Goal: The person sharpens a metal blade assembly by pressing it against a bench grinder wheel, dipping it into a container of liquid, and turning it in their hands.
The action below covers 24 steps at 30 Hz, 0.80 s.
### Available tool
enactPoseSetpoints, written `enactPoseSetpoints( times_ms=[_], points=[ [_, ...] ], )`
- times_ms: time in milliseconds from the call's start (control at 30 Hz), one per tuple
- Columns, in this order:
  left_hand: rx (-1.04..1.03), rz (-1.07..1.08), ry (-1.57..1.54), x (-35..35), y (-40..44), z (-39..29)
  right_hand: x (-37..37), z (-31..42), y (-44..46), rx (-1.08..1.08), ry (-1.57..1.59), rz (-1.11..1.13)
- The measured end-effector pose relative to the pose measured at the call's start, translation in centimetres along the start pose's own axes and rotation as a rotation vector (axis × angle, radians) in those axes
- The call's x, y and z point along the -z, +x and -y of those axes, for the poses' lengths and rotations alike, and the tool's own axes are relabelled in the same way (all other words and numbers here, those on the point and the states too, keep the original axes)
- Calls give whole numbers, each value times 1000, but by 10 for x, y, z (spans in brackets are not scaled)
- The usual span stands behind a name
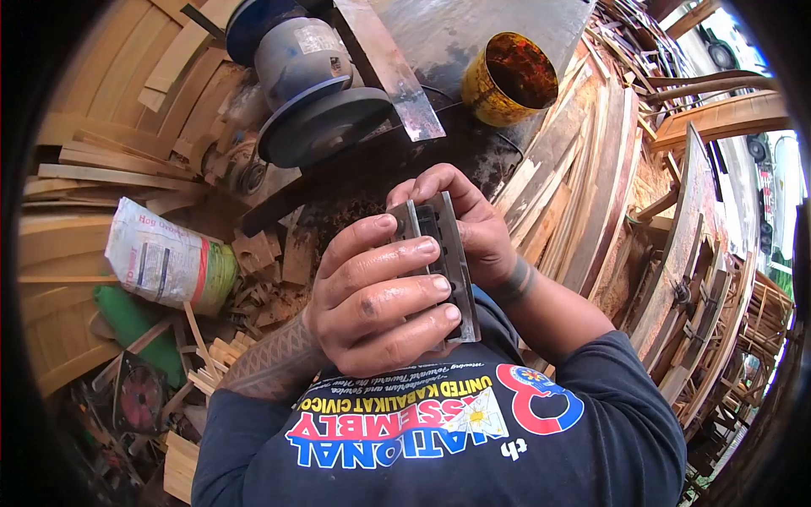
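Note:
A dark metal block [439, 245] with two parallel bright-edged plates and a slot between them is held close to my chest. My left hand [380, 296] wraps over its left side, fingers bent across the metal. At the upper right of the block, my right hand [465, 215] grips its far end, with the thumb near the right plate. Beyond my hands is a bench grinder [304, 59] with a grey round wheel [325, 127]. A long flat metal strip [389, 68] lies beside it.
A rusty yellow can [509, 80] sits on the metal table [456, 21] past my hands. At the left are a printed sack [169, 258] and wood scraps. Stacked wooden strips [574, 186] fill the right side.

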<state>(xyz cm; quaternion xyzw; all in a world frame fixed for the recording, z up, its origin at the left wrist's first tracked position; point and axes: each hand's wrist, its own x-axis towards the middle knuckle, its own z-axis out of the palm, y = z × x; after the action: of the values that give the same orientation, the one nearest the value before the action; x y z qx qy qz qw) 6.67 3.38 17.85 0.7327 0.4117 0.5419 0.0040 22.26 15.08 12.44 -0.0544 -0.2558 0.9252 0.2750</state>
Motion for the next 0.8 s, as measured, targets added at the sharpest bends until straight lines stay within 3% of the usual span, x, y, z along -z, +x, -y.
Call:
enactPoseSetpoints(
  times_ms=[133, 333, 433, 800],
  points=[
    [-3, 157, 63, 12, 1, -2, 9, -8, 3, 14, 34, 124],
    [-4, 125, 43, 8, -4, -3, -2, -4, 3, -17, -67, 57],
    [0, 112, 44, 8, -5, -4, 0, -5, 7, 18, -24, 155],
    [-25, 104, 72, 8, -5, -4, -7, 3, 10, 9, -171, 127]
  ],
)
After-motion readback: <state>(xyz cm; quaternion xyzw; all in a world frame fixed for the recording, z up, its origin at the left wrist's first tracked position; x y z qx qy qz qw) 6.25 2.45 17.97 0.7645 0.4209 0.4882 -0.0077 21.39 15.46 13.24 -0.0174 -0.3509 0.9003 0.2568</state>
